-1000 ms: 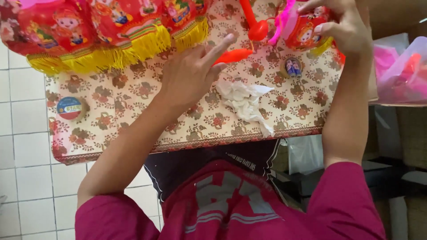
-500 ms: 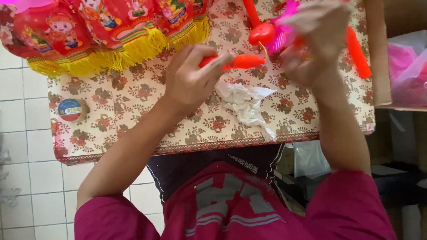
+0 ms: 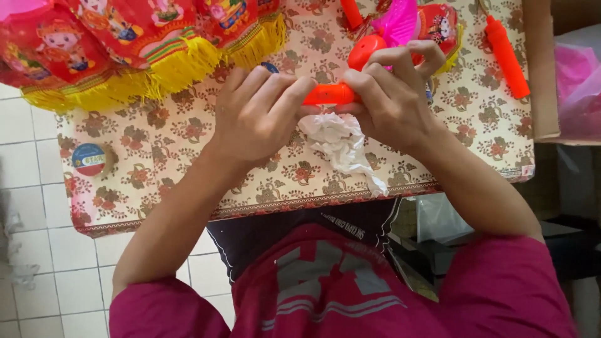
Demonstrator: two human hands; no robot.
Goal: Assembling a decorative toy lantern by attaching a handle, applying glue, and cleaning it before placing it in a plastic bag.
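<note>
Both hands pinch one orange plastic stick. The left hand grips its left end, the right hand its right end; the two hands are close together and clamped on it. The stick's long axis runs left-right across the view, level, parallel to the near edge of the floral tablecloth. Its ends are hidden, so which end is the tip cannot be told.

The stick sits just above one crumpled white tissue lying on the cloth. Two more orange sticks are on the cloth: one right of the tissue, one above it. One round blue-red disc lies far left of the tissue. Red lanterns with yellow fringe are up left, count unclear.
</note>
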